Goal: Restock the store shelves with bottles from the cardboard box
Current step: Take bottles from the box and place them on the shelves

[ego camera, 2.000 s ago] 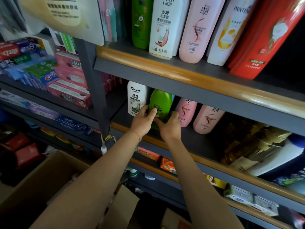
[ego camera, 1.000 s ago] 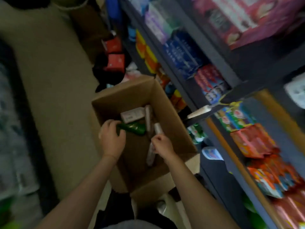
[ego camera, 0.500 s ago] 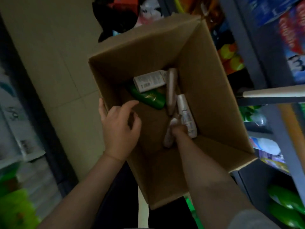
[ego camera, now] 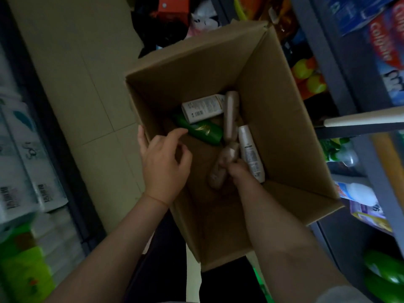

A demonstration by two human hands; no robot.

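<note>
An open cardboard box [ego camera: 282, 119] stands on the floor below me. Inside lie a green bottle [ego camera: 202, 130], a white bottle [ego camera: 204, 108] across it, a long pink bottle [ego camera: 230, 115], a second pink bottle [ego camera: 222, 169] and a white bottle [ego camera: 251, 156] by the right wall. My right hand [ego camera: 237, 171] reaches deep into the box and grips the second pink bottle. My left hand [ego camera: 164, 162] hovers at the box's left wall, fingers loosely spread, holding nothing, just short of the green bottle.
Grey store shelves [ego camera: 328, 51] run along the right, with toothpaste boxes [ego camera: 387, 47], orange-yellow packs [ego camera: 308, 77] and green bottles [ego camera: 384, 274]. Stacked white cartons [ego camera: 24, 171] line the left. Beige floor tiles [ego camera: 87, 84] lie between.
Two seconds ago both hands were at a green bottle on the shelf. They have since dropped into the box; my right hand now grips a pink bottle and my left hand has let go of the green one.
</note>
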